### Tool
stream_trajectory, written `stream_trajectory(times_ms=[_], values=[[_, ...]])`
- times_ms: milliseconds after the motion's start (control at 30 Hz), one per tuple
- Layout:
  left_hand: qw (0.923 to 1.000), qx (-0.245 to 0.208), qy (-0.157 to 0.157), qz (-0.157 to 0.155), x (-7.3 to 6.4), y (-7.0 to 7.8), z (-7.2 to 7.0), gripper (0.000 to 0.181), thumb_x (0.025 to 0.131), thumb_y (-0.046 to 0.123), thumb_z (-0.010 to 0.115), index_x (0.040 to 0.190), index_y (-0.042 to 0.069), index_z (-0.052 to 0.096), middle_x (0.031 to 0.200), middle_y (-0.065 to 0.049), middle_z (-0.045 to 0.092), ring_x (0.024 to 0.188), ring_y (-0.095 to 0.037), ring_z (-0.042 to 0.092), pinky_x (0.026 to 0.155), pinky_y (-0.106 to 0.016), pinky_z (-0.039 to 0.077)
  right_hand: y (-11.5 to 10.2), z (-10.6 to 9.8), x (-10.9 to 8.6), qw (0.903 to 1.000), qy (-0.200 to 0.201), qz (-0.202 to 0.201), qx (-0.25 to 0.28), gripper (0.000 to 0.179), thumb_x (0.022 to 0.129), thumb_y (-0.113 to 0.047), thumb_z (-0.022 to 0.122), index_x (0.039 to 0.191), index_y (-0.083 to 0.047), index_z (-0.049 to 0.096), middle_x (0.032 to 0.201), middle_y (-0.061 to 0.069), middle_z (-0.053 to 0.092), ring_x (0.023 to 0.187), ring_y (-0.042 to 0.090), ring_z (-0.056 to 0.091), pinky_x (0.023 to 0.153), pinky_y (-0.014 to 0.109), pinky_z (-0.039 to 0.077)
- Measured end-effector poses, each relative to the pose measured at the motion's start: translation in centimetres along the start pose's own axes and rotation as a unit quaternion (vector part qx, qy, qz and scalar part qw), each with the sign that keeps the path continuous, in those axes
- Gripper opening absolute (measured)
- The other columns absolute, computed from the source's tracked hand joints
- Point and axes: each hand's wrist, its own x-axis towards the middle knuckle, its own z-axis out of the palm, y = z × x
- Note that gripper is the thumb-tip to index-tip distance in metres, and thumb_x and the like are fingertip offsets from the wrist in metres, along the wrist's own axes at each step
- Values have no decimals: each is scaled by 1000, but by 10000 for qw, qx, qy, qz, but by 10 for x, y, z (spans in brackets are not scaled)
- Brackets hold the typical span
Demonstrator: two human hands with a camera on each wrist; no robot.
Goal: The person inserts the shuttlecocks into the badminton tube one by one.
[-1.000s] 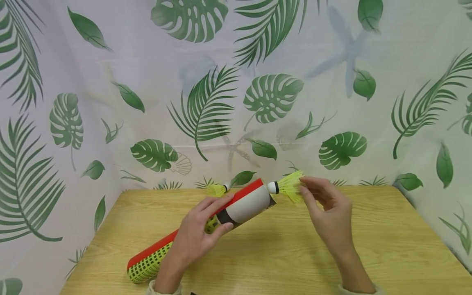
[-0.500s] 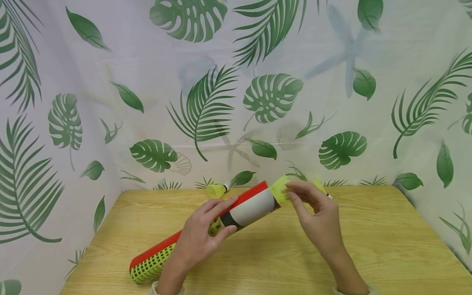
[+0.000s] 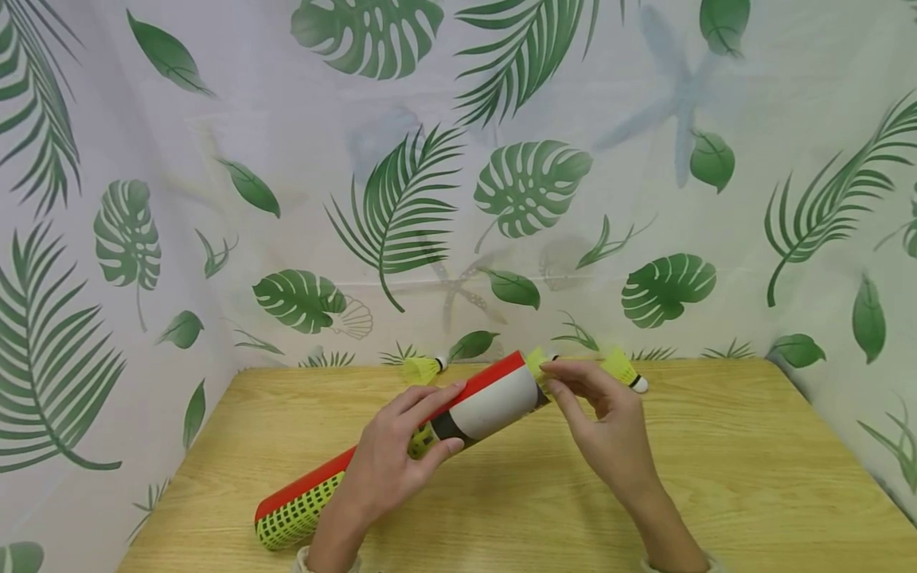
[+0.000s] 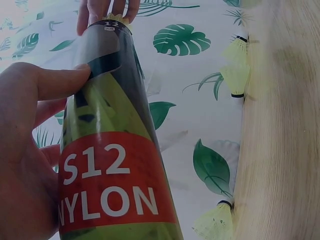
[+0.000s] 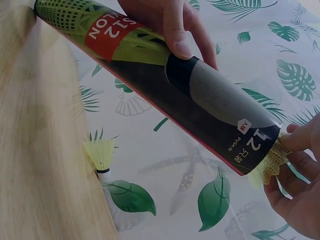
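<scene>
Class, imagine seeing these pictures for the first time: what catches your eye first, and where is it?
The long red, white and yellow-green tube, gripped by the left hand, slants across the head view's lower middle. At its right end, the right hand pinches a yellow shuttlecock sticking out. Behind, large green leaves pattern the pale backdrop.

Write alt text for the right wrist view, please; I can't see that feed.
A right hand pinches a yellow shuttlecock that sits partly inside the open end of a printed tube labelled S12 NYLON. A left hand grips the tube nearer its middle. A second shuttlecock lies at the edge of a wood-grain table.
</scene>
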Motion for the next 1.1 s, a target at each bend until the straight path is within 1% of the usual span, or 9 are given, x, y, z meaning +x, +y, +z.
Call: stream_trajectory(times_ms=[167,333,400,567,633,700,933,1100], values=[[10000,35,23,55,0,0,0,60,94,36,77,149,40,53,130,9,61,105,-10,61,82,-32,55,-3,3,0,9996,-47,35,290,23,92,16,66,111,4,72,111,14,70,104,12,69,89,24,54],[10000,1,8,34,-1,1,0,60,94,36,76,149,40,52,131,9,60,108,-11,61,83,-35,56,-4,5,0,9991,-18,17,427,24,92,16,65,111,4,73,109,17,70,104,14,69,89,25,55],[10000,-17,6,23,-1,1,0,60,94,37,77,149,41,52,131,10,60,108,-11,61,83,-34,56,-4,5,-1,9990,-42,89,442,23,93,15,65,111,3,73,110,16,70,104,14,69,88,24,55],[10000,-51,-13,31,0,1,0,60,94,37,76,149,40,53,131,10,60,108,-10,60,83,-33,55,-5,3,-2,9980,-260,383,440,21,97,7,64,115,2,72,116,12,70,106,14,69,85,24,56],[10000,-52,-20,20,-1,1,0,61,94,37,77,149,41,52,131,10,60,108,-10,60,83,-33,55,-5,3,-3,9976,-322,434,426,21,98,5,63,117,1,71,118,12,70,107,14,68,85,24,56],[10000,-68,-8,37,-1,2,-1,61,94,36,77,149,41,52,132,10,60,107,-9,60,83,-33,55,-5,4,-3,9976,-345,443,415,21,99,4,63,118,1,70,119,12,69,108,14,68,85,24,56],[9999,-139,-4,51,-2,2,-3,62,93,35,78,149,41,53,132,11,60,105,-9,59,81,-32,54,-8,8,-3,9980,-307,415,378,21,99,4,63,118,-1,70,118,12,70,103,12,69,83,24,56],[10000,-77,0,34,-1,2,-4,61,93,35,78,148,40,53,131,11,60,103,-9,59,81,-31,54,-8,11,-3,9983,-252,332,415,22,99,6,62,118,0,70,119,14,70,103,12,70,83,24,56]])
